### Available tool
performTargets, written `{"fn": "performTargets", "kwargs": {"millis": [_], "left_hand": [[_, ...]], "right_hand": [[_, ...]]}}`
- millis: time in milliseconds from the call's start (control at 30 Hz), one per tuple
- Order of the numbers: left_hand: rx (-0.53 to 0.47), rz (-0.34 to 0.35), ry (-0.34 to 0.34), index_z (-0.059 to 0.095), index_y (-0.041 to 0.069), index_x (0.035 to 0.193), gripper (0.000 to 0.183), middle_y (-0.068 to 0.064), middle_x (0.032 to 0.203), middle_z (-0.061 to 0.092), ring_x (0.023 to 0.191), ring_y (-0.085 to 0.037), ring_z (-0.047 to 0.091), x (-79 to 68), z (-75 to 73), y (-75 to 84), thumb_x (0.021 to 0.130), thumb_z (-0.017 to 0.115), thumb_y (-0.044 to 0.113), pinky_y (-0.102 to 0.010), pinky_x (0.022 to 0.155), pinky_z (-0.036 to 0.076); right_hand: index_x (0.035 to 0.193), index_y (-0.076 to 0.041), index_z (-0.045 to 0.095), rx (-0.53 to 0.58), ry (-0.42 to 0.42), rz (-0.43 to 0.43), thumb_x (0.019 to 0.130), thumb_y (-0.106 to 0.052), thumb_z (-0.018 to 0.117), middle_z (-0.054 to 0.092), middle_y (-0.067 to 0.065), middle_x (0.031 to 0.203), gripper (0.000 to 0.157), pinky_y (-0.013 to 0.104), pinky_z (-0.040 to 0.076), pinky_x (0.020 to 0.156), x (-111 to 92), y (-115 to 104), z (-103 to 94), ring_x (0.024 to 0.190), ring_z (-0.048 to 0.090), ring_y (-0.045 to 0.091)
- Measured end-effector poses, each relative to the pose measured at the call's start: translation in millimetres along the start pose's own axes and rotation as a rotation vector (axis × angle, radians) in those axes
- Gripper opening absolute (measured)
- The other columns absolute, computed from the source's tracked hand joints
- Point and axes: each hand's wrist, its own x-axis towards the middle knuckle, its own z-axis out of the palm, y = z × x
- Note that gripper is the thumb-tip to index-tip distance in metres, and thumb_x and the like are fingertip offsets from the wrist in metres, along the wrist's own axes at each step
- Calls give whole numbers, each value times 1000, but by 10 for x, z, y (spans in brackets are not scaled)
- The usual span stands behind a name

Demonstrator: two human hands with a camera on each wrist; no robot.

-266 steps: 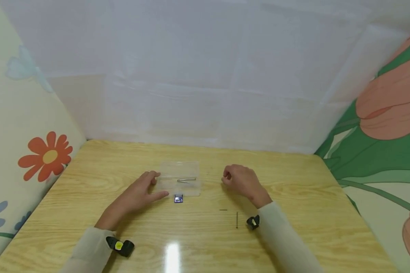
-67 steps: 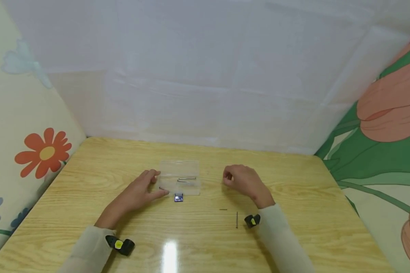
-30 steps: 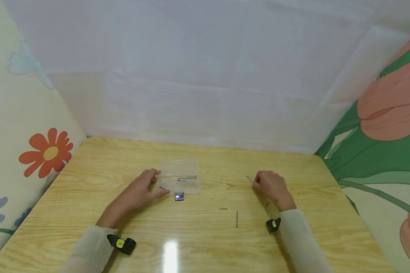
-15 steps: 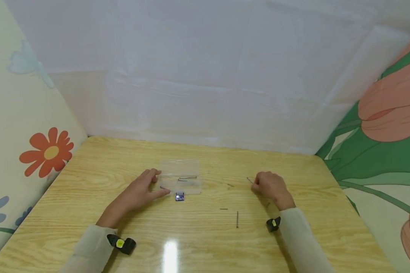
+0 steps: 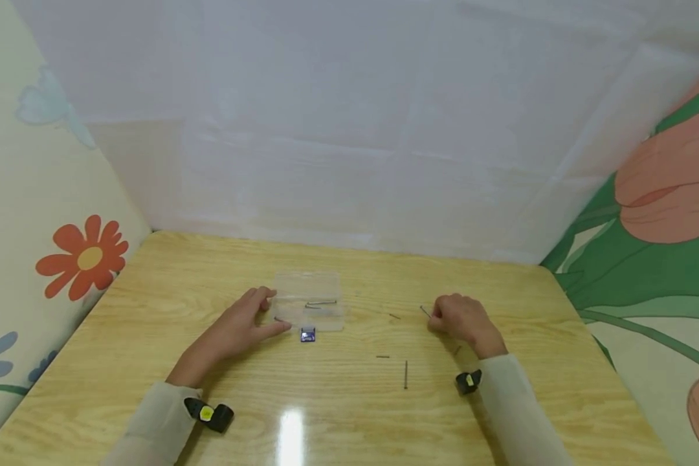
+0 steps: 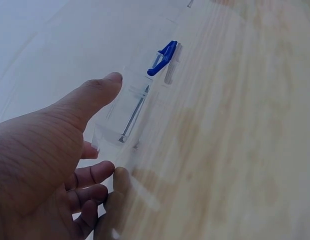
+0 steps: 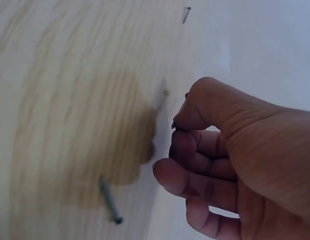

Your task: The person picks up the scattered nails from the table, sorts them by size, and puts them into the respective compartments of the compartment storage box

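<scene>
A clear plastic box (image 5: 307, 285) lies open with its lid folded back, a blue latch (image 6: 162, 59) at its front. My left hand (image 5: 233, 333) holds its left end, thumb along the front and fingers at the far side. Inside lie longer nails (image 5: 321, 302) in the middle and a short nail (image 5: 277, 319) near my thumb. To the right, my right hand (image 5: 463, 323) pinches a nail (image 5: 424, 311) between thumb and index finger, its head poking out. Most of that nail is hidden by the fingers.
Loose nails lie on the wooden table: a short nail (image 5: 395, 316) left of my right hand, another short nail (image 5: 382, 356) nearer, a long nail (image 5: 406, 375) in front, and a small nail (image 5: 457, 350) beside the right wrist. A white cloth (image 5: 361, 162) hangs behind.
A nail has appeared in the box's left compartment since the oldest frame. My right hand has moved right and now pinches a nail; two more loose nails show. My left hand has stayed put.
</scene>
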Motion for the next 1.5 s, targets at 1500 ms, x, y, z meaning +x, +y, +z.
{"fn": "performTargets", "kwargs": {"millis": [1500], "left_hand": [[-1,-57,-38,43,0,148,85,-17,126,56,116,-36,56,-1,-31,42,93,71,58,-59,98,45]], "right_hand": [[72,-18,52,-94,25,-454,89,-8,65,45,-8,65,24,26,35,56,621,-1501,-6,58,38,7]]}}
